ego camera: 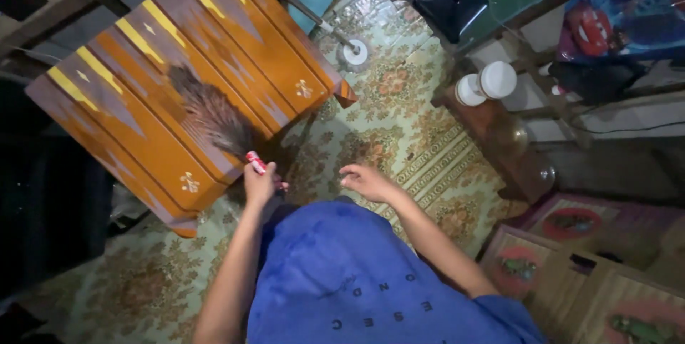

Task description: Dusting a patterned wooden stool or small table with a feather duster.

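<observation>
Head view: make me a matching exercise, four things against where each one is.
Things:
1. Brush
2. Left hand
3. Right hand
4. White jars

Places:
A. On the brown shelf at right
B. Lying on the orange patterned board
C. Open above the patterned floor, holding nothing
D. Closed on the brush's red handle at the board's edge

Pairs: 1-B, 2-D, 3-C, 4-A
</observation>
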